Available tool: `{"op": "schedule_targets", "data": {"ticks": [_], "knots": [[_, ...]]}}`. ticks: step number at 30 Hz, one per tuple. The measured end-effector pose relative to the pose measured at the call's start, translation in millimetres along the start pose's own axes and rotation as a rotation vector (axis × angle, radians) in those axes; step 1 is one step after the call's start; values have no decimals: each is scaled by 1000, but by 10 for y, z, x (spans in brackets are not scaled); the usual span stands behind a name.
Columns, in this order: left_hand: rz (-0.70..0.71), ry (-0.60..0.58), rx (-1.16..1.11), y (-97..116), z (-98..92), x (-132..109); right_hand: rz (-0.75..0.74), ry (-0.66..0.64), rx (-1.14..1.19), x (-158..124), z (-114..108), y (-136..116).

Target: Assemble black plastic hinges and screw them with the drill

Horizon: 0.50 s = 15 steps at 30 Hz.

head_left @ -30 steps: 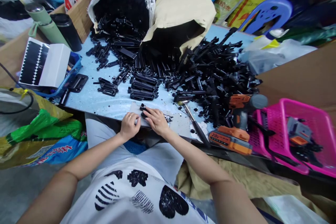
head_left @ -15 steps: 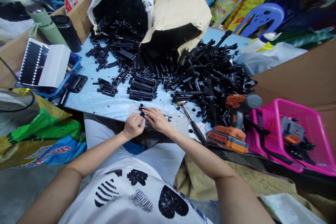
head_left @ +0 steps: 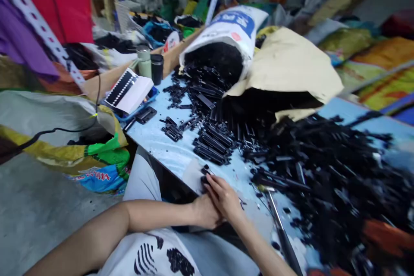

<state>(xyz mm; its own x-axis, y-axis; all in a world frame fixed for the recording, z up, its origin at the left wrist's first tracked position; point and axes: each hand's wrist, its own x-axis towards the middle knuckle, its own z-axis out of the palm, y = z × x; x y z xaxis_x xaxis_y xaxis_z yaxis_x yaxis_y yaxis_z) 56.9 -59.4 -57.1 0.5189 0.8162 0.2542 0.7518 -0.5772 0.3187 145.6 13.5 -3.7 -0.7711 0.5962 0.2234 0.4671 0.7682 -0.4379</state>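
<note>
My right hand point(head_left: 226, 198) is at the table's near edge, its fingers together and their tips closed on a small black part point(head_left: 204, 178). Tucked behind and below it is my left hand point(head_left: 207, 212), which looks curled; its fingertips and whatever is in them are covered by my right hand. A second small black piece point(head_left: 205, 168) lies just beyond the fingertips, on a pale grey plate point(head_left: 193, 174). Stacked black folding tool-like pieces point(head_left: 213, 144) lie farther in. A hammer point(head_left: 281, 224) lies to the right of my hands.
Black parts spill from a white sack point(head_left: 223, 36) and a tan sack point(head_left: 287, 64). A large heap of black parts point(head_left: 339, 181) covers the right side. At the left stand a blue tray point(head_left: 152, 95) with a white box, a green bottle point(head_left: 144, 62) and a black cup point(head_left: 157, 69).
The view has swung left and up, so everything sits lower and farther right. My left hand has slid under my right hand, which stays at the black part.
</note>
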Motion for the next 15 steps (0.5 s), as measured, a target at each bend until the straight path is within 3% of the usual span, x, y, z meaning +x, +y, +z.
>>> {"op": "schedule_targets", "data": {"ticks": [4,5,8,11,15], "knots": [[53,69,39,-78,-101,-23,-54,-36,-23,-132,-63,70],[7,128,47,-115,-175,-42,-22,18,-38,-173,-65,90],[-306,305,57,-277,-445,-84,149,158,-128,-265,-18,128],[-406,272,4,-442,-616,-64,185,29,-309,-268,60,92],[-503,251,-70,-552,-612,-31,206,-76,-575,-187,100,-6]]}}
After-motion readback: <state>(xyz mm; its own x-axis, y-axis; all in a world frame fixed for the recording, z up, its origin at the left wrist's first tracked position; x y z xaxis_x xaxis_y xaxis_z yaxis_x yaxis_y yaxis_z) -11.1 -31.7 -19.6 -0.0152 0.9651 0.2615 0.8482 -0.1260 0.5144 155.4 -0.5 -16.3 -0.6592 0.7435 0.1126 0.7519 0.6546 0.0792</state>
